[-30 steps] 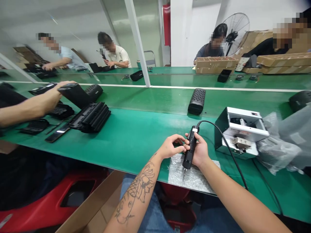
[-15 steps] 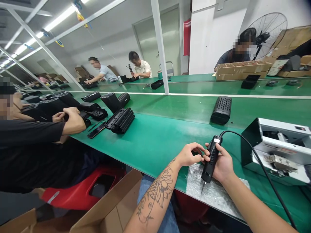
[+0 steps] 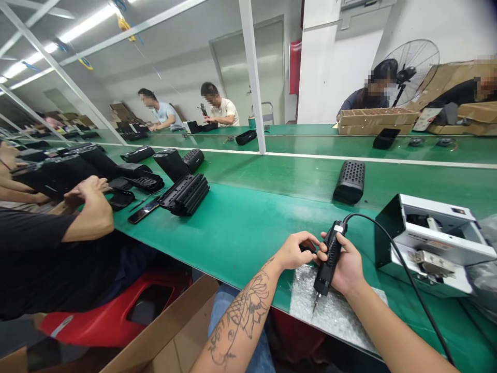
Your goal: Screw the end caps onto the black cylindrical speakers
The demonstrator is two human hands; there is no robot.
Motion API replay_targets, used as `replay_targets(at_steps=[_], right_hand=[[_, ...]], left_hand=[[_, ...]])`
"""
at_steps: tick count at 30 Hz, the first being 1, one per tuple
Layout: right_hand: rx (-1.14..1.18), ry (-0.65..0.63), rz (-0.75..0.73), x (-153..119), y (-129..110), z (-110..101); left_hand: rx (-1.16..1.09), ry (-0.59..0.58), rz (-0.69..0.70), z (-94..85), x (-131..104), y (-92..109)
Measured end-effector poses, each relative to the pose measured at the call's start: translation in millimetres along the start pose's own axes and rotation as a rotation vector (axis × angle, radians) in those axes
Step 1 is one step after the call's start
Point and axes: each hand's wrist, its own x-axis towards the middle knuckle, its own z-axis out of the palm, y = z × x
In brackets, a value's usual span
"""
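My right hand (image 3: 348,265) is wrapped round a black electric screwdriver (image 3: 329,259), whose bit points down and towards the table's front edge. A black cord runs from its top off to the right. Close beside it, my left hand (image 3: 297,250) has its fingers curled in, the tips near the fingers of my right hand. Something dark shows between those left fingers, too small to make out. Beneath both hands lies a sheet of bubble wrap (image 3: 337,316) on the green table. A black perforated speaker-like housing (image 3: 350,182) stands further back.
To the right is a white and black screw feeder-like machine (image 3: 435,243). On the left lie stacked black casings (image 3: 185,195) and a phone (image 3: 143,210), near a co-worker's arm (image 3: 91,212). A cardboard box (image 3: 163,336) stands below the table edge. A white post (image 3: 252,77) rises behind.
The view has shifted slightly, so most things sit a little further left. Both hands keep the same pose with the screwdriver. The co-worker's hands at the left have moved a little.
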Motion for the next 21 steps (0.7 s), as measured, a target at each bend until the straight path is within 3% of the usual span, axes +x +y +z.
replay_targets(at_steps=[21], right_hand=[[-0.011, 0.027, -0.011, -0.3, 1.5, 3.2]], left_hand=[[-0.094, -0.088, -0.057, -6.2, 1.1, 3.4]])
